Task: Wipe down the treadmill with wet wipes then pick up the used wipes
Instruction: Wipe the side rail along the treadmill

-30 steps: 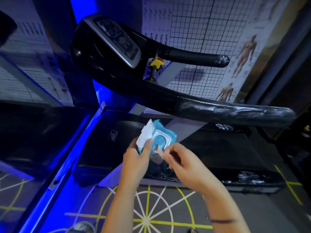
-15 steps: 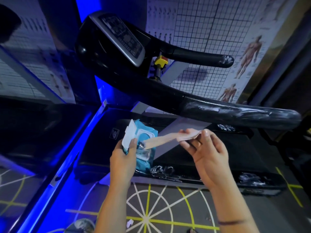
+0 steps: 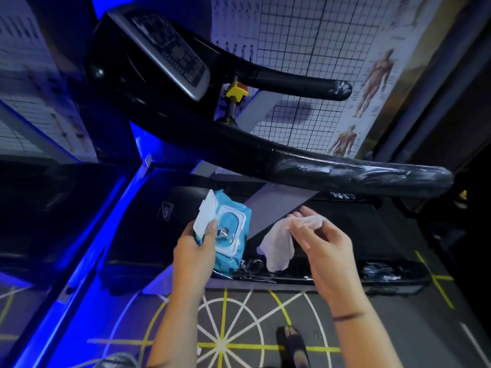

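limp white wipe (image 3: 277, 245) — right hand (image 3: 322, 243) pinching

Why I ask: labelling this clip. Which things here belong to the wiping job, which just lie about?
Job: wipe pack in left hand; wet wipe pinched by right hand; treadmill.
Lying about: anatomy posters; floor markings.

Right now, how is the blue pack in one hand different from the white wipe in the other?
The pack is blue and bulky; the wipe is white and thin. The pack looks stiff, lid flipped open; the wipe hangs limp. The left hand grips the pack; the right hand pinches the wipe. Both are held over the treadmill.
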Motion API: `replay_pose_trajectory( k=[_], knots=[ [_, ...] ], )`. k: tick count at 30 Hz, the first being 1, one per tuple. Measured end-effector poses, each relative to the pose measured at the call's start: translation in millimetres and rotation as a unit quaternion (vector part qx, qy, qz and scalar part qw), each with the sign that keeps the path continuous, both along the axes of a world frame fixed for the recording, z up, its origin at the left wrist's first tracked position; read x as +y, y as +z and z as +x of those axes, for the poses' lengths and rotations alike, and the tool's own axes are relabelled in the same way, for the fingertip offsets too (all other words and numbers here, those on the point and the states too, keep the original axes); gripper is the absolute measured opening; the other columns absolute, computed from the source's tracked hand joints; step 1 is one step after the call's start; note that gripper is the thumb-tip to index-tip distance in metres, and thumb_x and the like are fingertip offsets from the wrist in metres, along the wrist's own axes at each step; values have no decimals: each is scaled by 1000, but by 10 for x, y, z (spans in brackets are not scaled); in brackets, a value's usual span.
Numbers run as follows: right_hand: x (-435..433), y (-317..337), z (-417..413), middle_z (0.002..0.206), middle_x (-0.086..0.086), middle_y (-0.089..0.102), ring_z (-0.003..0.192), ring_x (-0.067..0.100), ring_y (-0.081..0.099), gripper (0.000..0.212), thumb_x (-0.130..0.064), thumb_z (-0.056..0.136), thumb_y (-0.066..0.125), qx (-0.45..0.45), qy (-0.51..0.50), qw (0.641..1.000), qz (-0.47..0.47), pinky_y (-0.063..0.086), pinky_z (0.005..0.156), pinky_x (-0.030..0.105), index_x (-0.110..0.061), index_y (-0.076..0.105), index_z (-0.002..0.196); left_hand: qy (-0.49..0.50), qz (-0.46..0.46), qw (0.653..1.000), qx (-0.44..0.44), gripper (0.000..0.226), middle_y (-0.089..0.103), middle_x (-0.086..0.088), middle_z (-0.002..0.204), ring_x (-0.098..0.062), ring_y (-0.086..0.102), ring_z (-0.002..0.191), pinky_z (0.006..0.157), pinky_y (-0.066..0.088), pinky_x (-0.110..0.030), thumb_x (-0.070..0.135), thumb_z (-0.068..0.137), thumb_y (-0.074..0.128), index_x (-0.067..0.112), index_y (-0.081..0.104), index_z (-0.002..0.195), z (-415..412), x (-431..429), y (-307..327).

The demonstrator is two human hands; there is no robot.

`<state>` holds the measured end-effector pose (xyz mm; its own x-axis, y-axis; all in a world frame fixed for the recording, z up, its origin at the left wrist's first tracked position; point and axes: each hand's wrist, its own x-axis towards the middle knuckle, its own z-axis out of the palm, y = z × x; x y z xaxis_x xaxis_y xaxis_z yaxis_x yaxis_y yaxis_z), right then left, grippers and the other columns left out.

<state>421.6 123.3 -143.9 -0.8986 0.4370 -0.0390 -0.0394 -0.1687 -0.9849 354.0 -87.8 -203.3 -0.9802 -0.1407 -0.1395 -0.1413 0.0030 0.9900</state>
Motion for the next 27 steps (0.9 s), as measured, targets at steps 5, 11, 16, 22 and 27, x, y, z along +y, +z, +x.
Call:
replay_pose_trajectory(
  k=[5,11,16,22,27],
  knots=[
    [179,-159,-133,111,0,75,104,18,71,13,-15,95,70,-11,-39,997,69,55,99,47,-20,80,102,6,-4,1000,3,18,77,9,106,-13,75,99,83,62,-38,48,99,67,38,67,114,-132,111,-48],
    [425,-315,-520,93,-2,73,82,18,69,18,-27,101,61,-40,-32,981,185,59,78,48,-37,77,101,44,12,999,10,31,76,8,112,-14,75,102,84,64,-42,52,96,69,37,66,123,-310,254,-49],
    [491,-216,-1037,86,6,75,75,25,74,24,-14,106,48,2,-16,987,158,62,70,41,-22,70,104,103,28,992,61,37,73,16,112,-1,74,99,76,61,-24,42,97,69,33,64,133,-551,348,107],
    [602,-144,-1734,95,-11,75,92,2,70,20,-17,106,50,40,40,974,220,55,82,26,-21,69,102,180,32,977,113,33,73,19,108,8,71,95,73,56,-17,42,95,70,35,65,127,-875,418,285],
    [647,-104,-2078,94,-20,71,89,-1,66,15,-23,103,55,42,48,959,275,50,74,18,-31,68,101,219,12,967,127,41,75,11,120,-6,72,110,90,59,-36,41,96,72,27,64,134,-1077,477,272]
  ],
)
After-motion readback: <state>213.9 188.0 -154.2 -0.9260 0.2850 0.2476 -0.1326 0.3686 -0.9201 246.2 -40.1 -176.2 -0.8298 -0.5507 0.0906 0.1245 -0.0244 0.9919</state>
